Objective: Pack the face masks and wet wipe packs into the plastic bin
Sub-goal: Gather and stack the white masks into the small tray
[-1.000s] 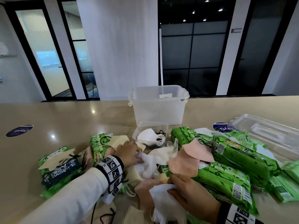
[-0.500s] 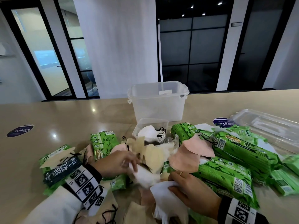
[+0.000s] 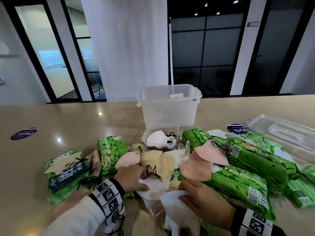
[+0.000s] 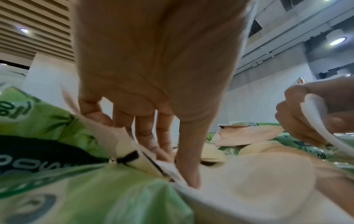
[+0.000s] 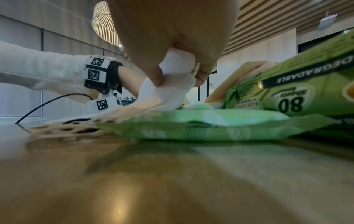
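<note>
Head view: the left hand (image 3: pixel 132 176) presses a white mask (image 3: pixel 153 188) in the pile with thumb and curled fingers; the right hand (image 3: pixel 204 198) grips a bunch of white masks (image 3: pixel 179 212), soft and folded. Beige and pink masks lie among glossy green wipe packs (image 3: pixel 255 155) on the smooth table (image 3: pixel 68 120). Behind stands the translucent bin (image 3: pixel 168 106), near a small clear tub (image 3: pixel 161 133) with a white mask inside. Left wrist view: the left hand (image 4: pixel 153 91) has fingers bent down onto the mask edge, thumb pressed flat. Right wrist view: the right hand (image 5: pixel 178 50) is closed round the white cloth (image 5: pixel 172 84) above a flat green pack (image 5: pixel 210 125).
</note>
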`<state>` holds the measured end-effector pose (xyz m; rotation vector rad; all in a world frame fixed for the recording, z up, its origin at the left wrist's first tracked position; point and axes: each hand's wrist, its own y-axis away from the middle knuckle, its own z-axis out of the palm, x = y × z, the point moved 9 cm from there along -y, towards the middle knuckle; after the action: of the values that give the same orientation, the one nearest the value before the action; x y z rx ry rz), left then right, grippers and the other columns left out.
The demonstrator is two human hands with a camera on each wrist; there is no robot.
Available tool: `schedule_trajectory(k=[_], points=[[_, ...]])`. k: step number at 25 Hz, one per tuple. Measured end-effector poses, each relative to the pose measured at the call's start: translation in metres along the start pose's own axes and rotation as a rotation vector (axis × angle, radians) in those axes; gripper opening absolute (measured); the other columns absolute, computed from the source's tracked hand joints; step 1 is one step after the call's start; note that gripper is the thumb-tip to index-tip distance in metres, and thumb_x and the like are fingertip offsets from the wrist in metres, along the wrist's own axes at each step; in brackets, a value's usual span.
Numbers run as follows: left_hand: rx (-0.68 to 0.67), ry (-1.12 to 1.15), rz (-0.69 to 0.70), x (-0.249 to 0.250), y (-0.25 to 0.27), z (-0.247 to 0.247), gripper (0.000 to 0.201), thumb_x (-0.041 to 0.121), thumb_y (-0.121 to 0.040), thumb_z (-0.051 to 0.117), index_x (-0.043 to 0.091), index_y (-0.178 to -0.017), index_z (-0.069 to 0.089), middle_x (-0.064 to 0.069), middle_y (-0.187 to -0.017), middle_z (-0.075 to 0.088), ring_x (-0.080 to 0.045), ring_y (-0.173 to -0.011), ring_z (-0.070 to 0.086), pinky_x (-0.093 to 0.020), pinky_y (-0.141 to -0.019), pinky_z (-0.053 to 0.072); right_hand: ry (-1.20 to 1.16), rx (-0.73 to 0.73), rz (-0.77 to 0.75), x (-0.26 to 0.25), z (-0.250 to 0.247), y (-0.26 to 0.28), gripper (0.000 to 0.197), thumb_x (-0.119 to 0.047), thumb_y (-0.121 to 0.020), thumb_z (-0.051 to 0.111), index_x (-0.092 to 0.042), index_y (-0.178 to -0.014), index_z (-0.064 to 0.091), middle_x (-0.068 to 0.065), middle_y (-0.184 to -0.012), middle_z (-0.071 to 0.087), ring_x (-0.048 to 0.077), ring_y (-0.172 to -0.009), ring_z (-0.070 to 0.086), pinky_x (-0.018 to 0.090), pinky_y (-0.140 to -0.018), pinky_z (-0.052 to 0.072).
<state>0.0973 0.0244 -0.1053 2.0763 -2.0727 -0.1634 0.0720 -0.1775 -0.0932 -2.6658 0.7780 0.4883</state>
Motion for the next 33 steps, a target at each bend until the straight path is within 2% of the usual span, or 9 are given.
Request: schedule_trajectory(k=[3,7,10,14,20,25,29,31,33], points=[[0.122,0.076,-0.011,0.000,0.000,-0.013,0.020,0.041,-0.077,0.071,0.035,-0.091,0.057,0.017,-0.080,0.062,-0.005,-0.087,0.058,-0.034,-0.092,0.037,-0.022,0.007,-0.009,-0.001,-0.002,0.000,0.010,-0.040,-0.095,0.039,-0.031,-0.099,0.040,-0.006,-0.099,0.053,0.017,-0.092,0.051,0.034,-0.074,0.042],[0.179,0.216,-0.006,-0.011,0.008,-0.025,0.008,0.041,-0.087,0.063,0.039,-0.094,0.066,0.019,-0.096,0.063,-0.007,-0.099,0.058,-0.038,-0.097,0.039,-0.016,0.024,-0.012,0.000,-0.002,0.001,0.016,-0.042,-0.095,0.037,-0.028,-0.100,0.042,-0.006,-0.099,0.053,0.018,-0.091,0.051,0.037,-0.074,0.044],[0.334,0.404,0.089,-0.012,0.024,-0.049,0.012,0.039,-0.089,0.063,0.044,-0.081,0.057,0.019,-0.097,0.056,0.000,-0.092,0.057,-0.031,-0.085,0.043,-0.029,0.048,-0.029,-0.002,-0.005,0.000,0.020,-0.044,-0.095,0.036,-0.027,-0.099,0.044,-0.007,-0.098,0.052,0.017,-0.090,0.051,0.037,-0.073,0.044],[0.473,0.666,0.205,-0.005,0.049,-0.068,0.008,0.024,-0.091,0.064,0.023,-0.083,0.062,0.015,-0.083,0.061,0.000,-0.078,0.057,-0.020,-0.065,0.041,-0.063,0.105,-0.066,-0.008,-0.011,-0.001,0.014,-0.043,-0.097,0.039,-0.030,-0.098,0.042,-0.007,-0.096,0.052,0.016,-0.086,0.051,0.032,-0.069,0.042],[0.381,0.802,0.181,-0.004,0.059,-0.051,0.019,0.028,-0.090,0.065,0.028,-0.103,0.051,-0.005,-0.062,0.053,-0.014,-0.055,0.044,-0.025,-0.054,0.027,-0.075,0.110,-0.086,-0.009,-0.012,0.000,0.019,-0.044,-0.098,0.036,-0.028,-0.100,0.045,-0.009,-0.098,0.050,0.017,-0.089,0.052,0.035,-0.073,0.045],[0.305,0.674,0.258,0.024,0.059,-0.051,0.027,0.018,-0.089,0.065,0.031,-0.105,0.047,0.009,-0.092,0.068,-0.010,-0.076,0.058,-0.029,-0.067,0.042,-0.057,0.121,-0.173,-0.021,-0.013,0.000,0.012,-0.033,-0.099,0.045,-0.024,-0.101,0.052,-0.006,-0.098,0.052,0.017,-0.088,0.052,0.030,-0.069,0.044],[0.387,0.803,0.292,0.044,0.056,-0.058,0.014,0.024,-0.081,0.076,0.018,-0.084,0.064,0.008,-0.071,0.069,-0.001,-0.064,0.059,-0.018,-0.061,0.041,-0.012,0.214,-0.217,-0.024,-0.022,0.002,0.013,-0.035,-0.097,0.053,-0.024,-0.098,0.060,-0.008,-0.094,0.054,0.016,-0.078,0.056,0.033,-0.059,0.047],[0.353,0.866,0.350,0.061,0.054,-0.051,0.013,0.027,-0.078,0.078,0.021,-0.073,0.068,0.006,-0.066,0.066,-0.003,-0.064,0.057,-0.026,-0.062,0.044,-0.032,0.266,-0.235,-0.025,-0.026,0.003,0.014,-0.036,-0.095,0.058,-0.023,-0.093,0.063,-0.009,-0.090,0.054,0.014,-0.074,0.057,0.032,-0.057,0.047],[0.353,0.846,0.376,0.074,0.052,-0.044,0.023,0.033,-0.081,0.075,0.033,-0.061,0.063,0.011,-0.055,0.056,0.000,-0.057,0.047,-0.022,-0.055,0.037,-0.081,0.300,-0.216,-0.022,-0.029,0.004,0.018,-0.038,-0.093,0.060,-0.021,-0.088,0.062,-0.009,-0.087,0.055,0.012,-0.073,0.056,0.031,-0.059,0.047]])
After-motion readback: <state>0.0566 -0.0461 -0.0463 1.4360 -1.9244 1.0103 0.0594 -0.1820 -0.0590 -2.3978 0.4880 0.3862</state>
